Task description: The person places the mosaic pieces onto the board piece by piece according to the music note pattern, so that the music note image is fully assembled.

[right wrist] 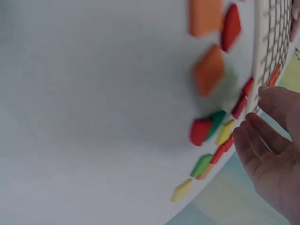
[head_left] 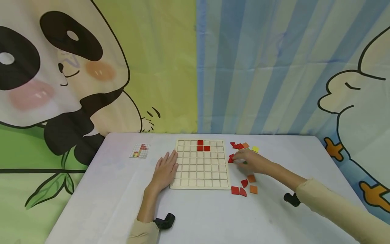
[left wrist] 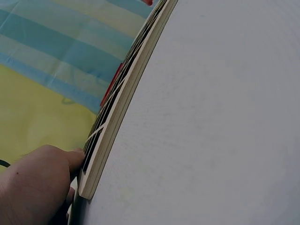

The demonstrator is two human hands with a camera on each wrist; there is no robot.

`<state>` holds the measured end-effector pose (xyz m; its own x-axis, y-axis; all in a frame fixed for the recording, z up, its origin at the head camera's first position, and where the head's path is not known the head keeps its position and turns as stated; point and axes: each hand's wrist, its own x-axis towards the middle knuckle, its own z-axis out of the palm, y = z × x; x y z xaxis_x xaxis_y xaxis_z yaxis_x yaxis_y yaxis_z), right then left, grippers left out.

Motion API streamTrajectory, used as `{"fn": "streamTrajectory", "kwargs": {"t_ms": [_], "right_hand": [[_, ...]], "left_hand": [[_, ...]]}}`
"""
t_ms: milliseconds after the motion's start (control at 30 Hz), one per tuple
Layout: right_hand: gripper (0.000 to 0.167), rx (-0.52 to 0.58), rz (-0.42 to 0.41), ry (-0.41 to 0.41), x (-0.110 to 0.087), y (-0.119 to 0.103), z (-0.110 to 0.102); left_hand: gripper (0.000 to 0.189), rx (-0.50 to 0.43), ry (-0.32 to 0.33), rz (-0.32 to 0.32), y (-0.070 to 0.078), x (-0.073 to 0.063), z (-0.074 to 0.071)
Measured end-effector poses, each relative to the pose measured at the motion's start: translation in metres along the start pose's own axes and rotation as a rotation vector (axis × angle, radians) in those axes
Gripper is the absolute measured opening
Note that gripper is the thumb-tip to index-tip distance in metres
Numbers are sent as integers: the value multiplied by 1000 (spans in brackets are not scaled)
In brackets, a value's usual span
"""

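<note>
A pale wooden grid board (head_left: 202,169) lies on the table with red squares (head_left: 200,142) in three of its upper cells. My left hand (head_left: 166,171) rests flat at the board's left edge, its fingertips touching the frame. In the left wrist view, the thumb (left wrist: 75,158) lies against the board's corner. To the right of the board, my right hand (head_left: 253,161) reaches over loose pieces, fingertips beside red pieces (head_left: 231,159). The right wrist view shows this hand's thumb and fingers (right wrist: 253,145) apart, with nothing visible between them.
A small printed card (head_left: 140,151) with a coloured grid lies left of the board. Near the board's lower right are a red square (head_left: 235,190), red quarter-rounds (head_left: 242,192) and orange squares (head_left: 253,189). A yellow piece (head_left: 255,149) lies farther back. Printed curtains stand behind the table.
</note>
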<state>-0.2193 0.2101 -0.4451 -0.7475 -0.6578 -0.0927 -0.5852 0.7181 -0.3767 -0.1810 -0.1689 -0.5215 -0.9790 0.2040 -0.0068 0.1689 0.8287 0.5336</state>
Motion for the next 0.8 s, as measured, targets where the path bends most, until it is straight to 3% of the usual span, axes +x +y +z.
{"fn": "streamTrajectory", "kwargs": {"t_ms": [200,467,633,800], "right_hand": [[30,27,4,4,-35,0,16],[30,61,-12,52,-55,-5,27],[27,36,-105,84,-63,-19,37],[24,-88,-203,139,-69,-34,49]], "left_hand": [[57,-8,-10,-11,1,0,-2],[57,-11,-4,-7,1,0,-1],[57,-4,-14,-9,1,0,-2],[57,-2,6,-1,0,0,0]]}}
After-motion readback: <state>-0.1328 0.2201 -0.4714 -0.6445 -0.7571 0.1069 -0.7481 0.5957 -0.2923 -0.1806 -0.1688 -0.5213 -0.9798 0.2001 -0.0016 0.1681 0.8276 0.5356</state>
